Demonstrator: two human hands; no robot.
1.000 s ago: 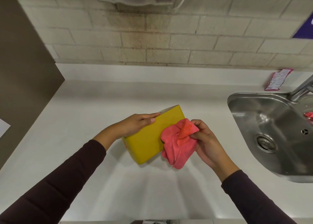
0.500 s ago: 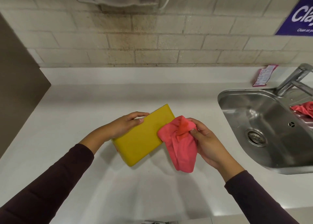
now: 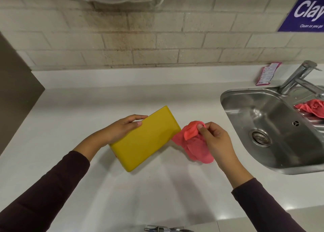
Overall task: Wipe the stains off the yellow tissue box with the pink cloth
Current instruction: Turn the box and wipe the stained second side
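Note:
The yellow tissue box [image 3: 145,139] is tilted above the white counter, a plain flat face turned up toward me. My left hand [image 3: 121,130] grips its far left edge, thumb on the top face. The pink cloth [image 3: 194,144] hangs bunched just right of the box, its left edge close to the box's right corner. My right hand [image 3: 215,140] pinches the cloth's top fold between thumb and fingers. No stain shows on the visible face.
A steel sink [image 3: 266,126] with a tap [image 3: 298,79] lies at the right, a second pink cloth [image 3: 310,108] on its drainer. A pink sachet [image 3: 267,73] leans on the back ledge. A brown panel [image 3: 15,91] bounds the left. The white counter [image 3: 87,105] spreads around the box.
The cloth has come off the box's right end and moved right, now held apart from it. The box stayed in my left hand. The view has tilted up and right.

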